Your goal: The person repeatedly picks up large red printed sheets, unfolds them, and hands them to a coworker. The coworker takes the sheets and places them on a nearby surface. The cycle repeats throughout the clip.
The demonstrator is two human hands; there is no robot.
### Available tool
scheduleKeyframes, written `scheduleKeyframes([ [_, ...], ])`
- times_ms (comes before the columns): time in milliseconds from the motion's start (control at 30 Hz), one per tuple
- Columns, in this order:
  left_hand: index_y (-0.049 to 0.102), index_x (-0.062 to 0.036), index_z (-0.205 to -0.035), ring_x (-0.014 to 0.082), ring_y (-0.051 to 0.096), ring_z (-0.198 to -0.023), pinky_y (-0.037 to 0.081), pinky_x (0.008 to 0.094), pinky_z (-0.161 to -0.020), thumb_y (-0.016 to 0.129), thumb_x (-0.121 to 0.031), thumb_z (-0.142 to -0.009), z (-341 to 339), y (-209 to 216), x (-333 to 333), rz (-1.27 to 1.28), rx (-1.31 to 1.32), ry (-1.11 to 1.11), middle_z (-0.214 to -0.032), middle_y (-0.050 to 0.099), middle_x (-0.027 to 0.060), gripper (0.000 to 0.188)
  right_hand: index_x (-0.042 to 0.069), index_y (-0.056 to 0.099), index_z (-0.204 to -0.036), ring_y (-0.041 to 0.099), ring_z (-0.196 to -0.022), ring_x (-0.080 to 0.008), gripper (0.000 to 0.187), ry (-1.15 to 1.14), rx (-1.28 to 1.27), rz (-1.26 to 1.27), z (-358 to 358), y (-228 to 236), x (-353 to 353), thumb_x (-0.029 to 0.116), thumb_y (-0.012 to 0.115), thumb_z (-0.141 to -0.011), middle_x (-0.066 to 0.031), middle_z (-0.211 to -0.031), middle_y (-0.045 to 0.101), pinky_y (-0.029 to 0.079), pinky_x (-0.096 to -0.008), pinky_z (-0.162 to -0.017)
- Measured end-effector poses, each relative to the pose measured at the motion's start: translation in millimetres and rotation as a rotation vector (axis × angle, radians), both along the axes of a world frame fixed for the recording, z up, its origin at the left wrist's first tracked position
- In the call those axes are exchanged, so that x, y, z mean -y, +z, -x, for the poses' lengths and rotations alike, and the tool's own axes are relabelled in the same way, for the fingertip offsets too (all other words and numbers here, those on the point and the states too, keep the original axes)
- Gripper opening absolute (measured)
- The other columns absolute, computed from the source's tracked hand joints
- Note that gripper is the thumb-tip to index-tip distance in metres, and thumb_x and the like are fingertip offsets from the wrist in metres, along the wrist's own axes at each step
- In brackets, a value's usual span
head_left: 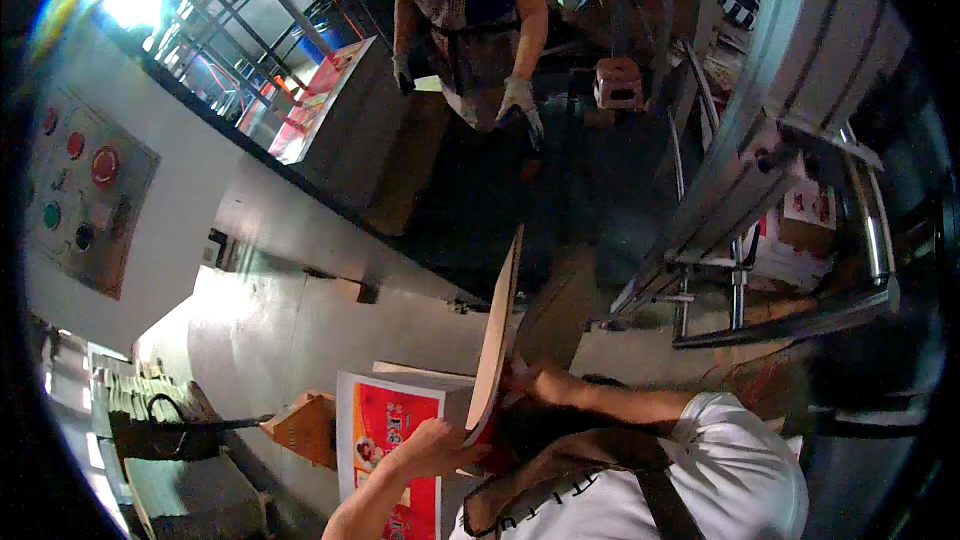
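Note:
A cardboard sheet (497, 330) stands on edge in front of my body, its plain tan side facing left. My left hand (440, 447) is closed at its near lower edge, over a stack of red and white printed cardboard (400, 430). On the sheet's right side, my right hand (530, 383) presses against it near the middle; its fingers are partly in shadow and look closed on it.
Across a dark machine bed (480, 190) stands a person (465, 30) in an apron and pale gloves. A control panel (90, 190) with buttons is at left, above bundled sheets (190, 480). A metal frame (780, 330) rises at right; a pink stool (618, 85) stands farther back.

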State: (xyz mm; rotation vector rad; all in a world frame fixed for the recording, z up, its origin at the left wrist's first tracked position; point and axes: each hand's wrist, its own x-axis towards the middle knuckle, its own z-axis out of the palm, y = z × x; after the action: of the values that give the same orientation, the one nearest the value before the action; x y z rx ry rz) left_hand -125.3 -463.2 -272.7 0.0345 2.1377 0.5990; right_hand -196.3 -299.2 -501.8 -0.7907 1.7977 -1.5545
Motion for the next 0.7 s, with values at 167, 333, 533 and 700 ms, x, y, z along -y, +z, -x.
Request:
scheduleKeyframes([
  [167, 0.062, -0.0014, -0.083, 0.0336, 0.058, -0.068, 0.045, 0.039, -0.06, 0.049, -0.045, -0.079, 48, -72, 33, -0.144, -0.215, -0.056, -0.07, 0.059, 0.0186, 0.046, 0.002, 0.06, -0.095, 0.056, -0.071, -0.0191, 0.028, -0.179, 0.29, -0.187, 76, 56, -11, 0.025, 0.06, -0.079, -0.009, -0.087, 0.061, 0.044, -0.029, -0.069],
  [333, 0.062, 0.0013, -0.078, 0.036, 0.058, -0.069, 0.045, 0.0406, -0.063, 0.049, -0.045, -0.079, 163, -76, 39, -0.136, -0.151, -0.219, -0.071, 0.059, 0.0205, 0.049, 0.005, 0.06, -0.093, 0.054, -0.063, -0.0213, 0.024, -0.194, 0.132, -0.443, 157, -3, -15, 0.023, 0.045, -0.084, -0.0079, -0.068, 0.056, 0.042, -0.035, -0.055],
  [533, 0.063, 0.0008, -0.075, 0.036, 0.057, -0.068, 0.044, 0.042, -0.066, 0.051, -0.044, -0.079, 273, -89, 81, -0.214, -0.299, -0.172, -0.074, 0.059, 0.0206, 0.047, 0.002, 0.06, -0.088, 0.058, -0.064, -0.0145, 0.031, -0.152, 0.032, -0.545, 248, -39, 6, 0.031, 0.05, -0.084, -0.0085, -0.071, 0.061, 0.046, -0.0296, -0.055],
  [700, 0.063, 0.0002, -0.074, 0.0352, 0.056, -0.067, 0.043, 0.0426, -0.064, 0.051, -0.045, -0.079, 347, -103, 114, -0.211, -0.245, -0.058, -0.072, 0.059, 0.0211, 0.047, -0.003, 0.06, -0.081, 0.055, -0.054, -0.016, 0.039, -0.106, 0.048, -0.547, 278, -27, 28, 0.036, 0.053, -0.081, -0.0107, -0.068, 0.06, 0.044, -0.0287, -0.049],
])
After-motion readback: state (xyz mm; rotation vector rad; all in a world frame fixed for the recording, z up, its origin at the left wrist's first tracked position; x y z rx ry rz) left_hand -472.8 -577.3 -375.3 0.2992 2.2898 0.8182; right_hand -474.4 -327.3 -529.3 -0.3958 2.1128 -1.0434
